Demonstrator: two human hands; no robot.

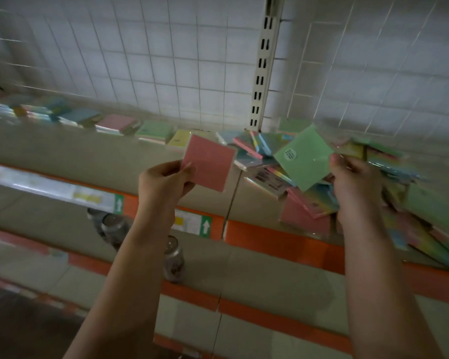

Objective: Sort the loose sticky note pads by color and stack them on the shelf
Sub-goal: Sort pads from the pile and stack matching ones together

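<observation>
My left hand [166, 178] holds a pink sticky note pad [210, 161] by its lower left corner, raised over the shelf [94, 156]. My right hand [355, 177] grips a green sticky note pad [302, 156] in clear wrap with a round white label, held by its right edge. Below and behind the green pad lies a jumbled heap of loose pads [389, 203] in pink, green, blue and yellow on the right part of the shelf. Along the back left of the shelf runs a row of stacked pads [114, 123], blue, pink, green and yellow.
A white wire grid back panel [166, 60] with a slotted upright [262, 63] stands behind the shelf. The shelf fronts carry orange edges [278, 242] with price labels. On the lower shelf stand two metal cans [174, 257].
</observation>
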